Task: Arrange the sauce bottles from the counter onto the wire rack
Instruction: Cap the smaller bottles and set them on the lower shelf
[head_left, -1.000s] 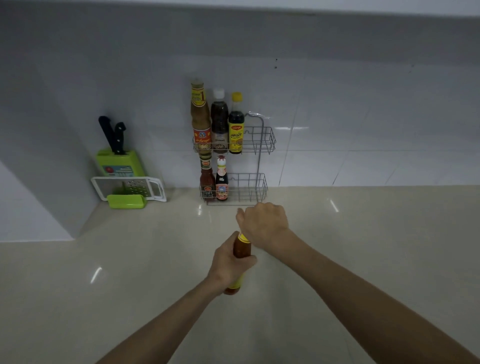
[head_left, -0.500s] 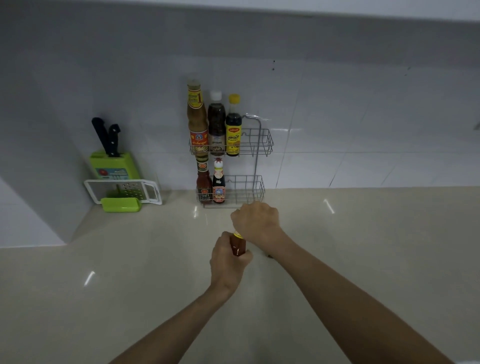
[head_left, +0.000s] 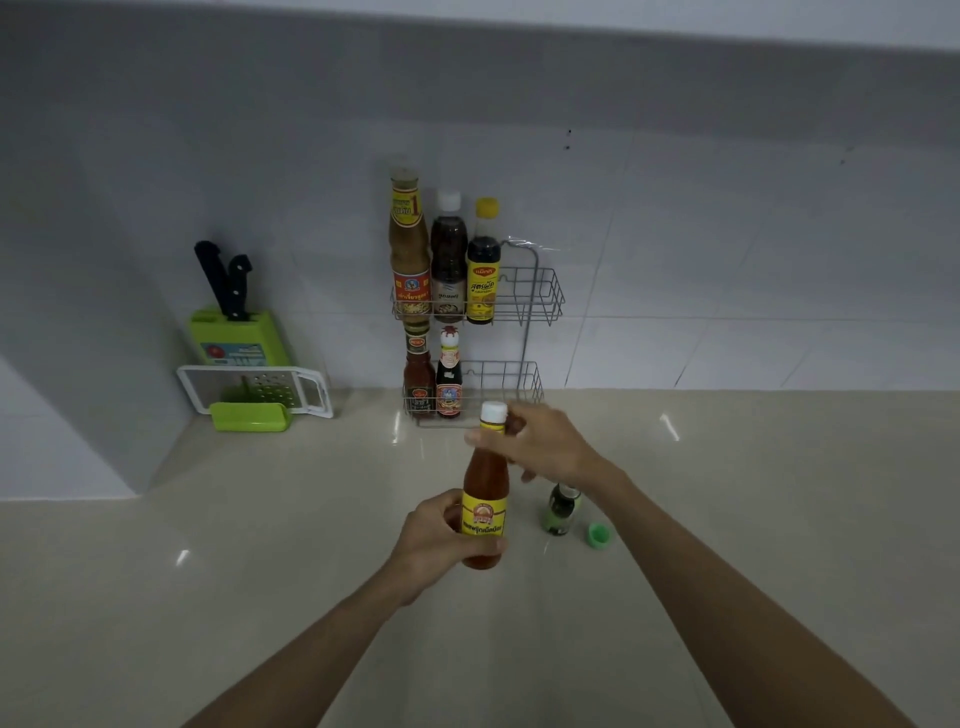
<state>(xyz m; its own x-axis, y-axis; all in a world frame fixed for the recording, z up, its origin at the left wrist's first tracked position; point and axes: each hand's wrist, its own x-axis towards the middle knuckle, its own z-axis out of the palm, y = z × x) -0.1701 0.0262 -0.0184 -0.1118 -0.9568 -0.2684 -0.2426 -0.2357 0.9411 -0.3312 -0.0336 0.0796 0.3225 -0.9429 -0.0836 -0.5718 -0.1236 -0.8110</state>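
The right hand (head_left: 540, 447) covers the neck of the chili sauce bottle (head_left: 484, 512) on its right side; the left hand (head_left: 431, 545) hides the lower left of its label. The right forearm hides the top of the small green bottle (head_left: 560, 512). Both forearms are cut off by the bottom edge. Label text on the bottles in the wire rack (head_left: 530, 296) is too small to read. The knife block (head_left: 239, 338) conceals the knife blades.

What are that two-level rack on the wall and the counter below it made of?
The rack looks like thin metal wire with a pale, slightly shiny coating: you see straight through its open grid. The counter looks like polished stone or a glossy composite; its beige surface mirrors small bright lights. Which one, I cannot tell.
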